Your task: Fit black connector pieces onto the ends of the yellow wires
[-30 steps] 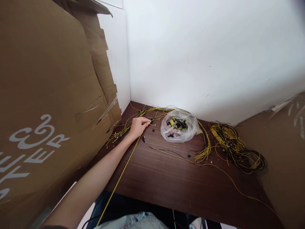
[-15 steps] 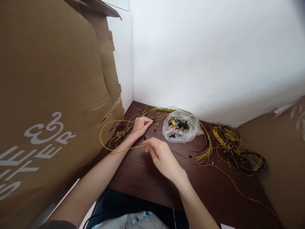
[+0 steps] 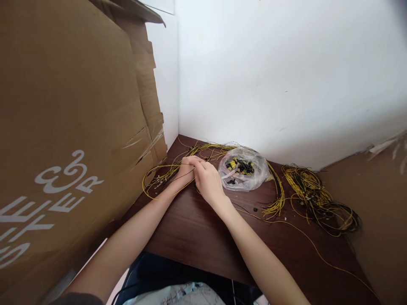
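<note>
My left hand (image 3: 187,167) is closed in a pinch over the table, at the wires near the bag. My right hand (image 3: 208,181) has its fingertips pressed against those of the left, so whatever small thing lies between them is hidden. A thin yellow wire (image 3: 144,182) loops out to the left of my hands, and its lower end runs across my left forearm to the right hand. A thin dark wire also runs to the fingertips. Behind my hands lies a bundle of yellow and black wires (image 3: 208,146).
A clear plastic bag (image 3: 261,174) holds small black and yellow parts. A tangled coil of yellow and black wires (image 3: 307,190) lies to the right. A small black part (image 3: 255,209) rests on the brown table (image 3: 197,237). Cardboard (image 3: 95,106) rises at the left.
My right hand has moved up and away from me to meet the left hand at its fingertips. The yellow wire's loop has become smaller. My left hand has stayed nearly in place.
</note>
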The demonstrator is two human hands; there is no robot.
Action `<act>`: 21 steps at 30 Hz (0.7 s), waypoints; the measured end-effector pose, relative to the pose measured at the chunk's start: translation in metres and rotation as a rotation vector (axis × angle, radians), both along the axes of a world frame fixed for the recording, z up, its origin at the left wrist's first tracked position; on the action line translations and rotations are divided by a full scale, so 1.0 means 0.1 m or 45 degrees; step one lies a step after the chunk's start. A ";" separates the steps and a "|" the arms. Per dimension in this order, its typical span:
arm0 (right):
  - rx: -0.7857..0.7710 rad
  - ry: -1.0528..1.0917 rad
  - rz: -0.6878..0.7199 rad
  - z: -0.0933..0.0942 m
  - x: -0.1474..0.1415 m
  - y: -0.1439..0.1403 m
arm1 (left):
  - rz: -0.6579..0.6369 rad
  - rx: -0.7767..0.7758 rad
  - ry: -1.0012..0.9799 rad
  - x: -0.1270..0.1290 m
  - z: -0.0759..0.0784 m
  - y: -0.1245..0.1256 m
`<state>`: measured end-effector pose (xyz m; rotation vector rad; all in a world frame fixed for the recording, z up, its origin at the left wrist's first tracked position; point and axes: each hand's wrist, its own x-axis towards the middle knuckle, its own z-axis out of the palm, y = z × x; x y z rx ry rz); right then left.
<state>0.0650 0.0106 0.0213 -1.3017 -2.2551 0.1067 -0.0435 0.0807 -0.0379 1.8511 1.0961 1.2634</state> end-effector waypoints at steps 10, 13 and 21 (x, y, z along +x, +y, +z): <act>0.040 0.044 -0.081 -0.13 0.02 0.03 | 0.058 -0.031 0.177 -0.02 0.05 -0.01; 0.021 0.057 -0.096 -0.14 0.05 0.03 | 0.071 -0.026 0.203 -0.02 0.08 -0.03; -0.129 0.381 -0.102 -0.15 0.13 -0.04 | 0.115 -0.021 0.198 0.02 0.06 -0.02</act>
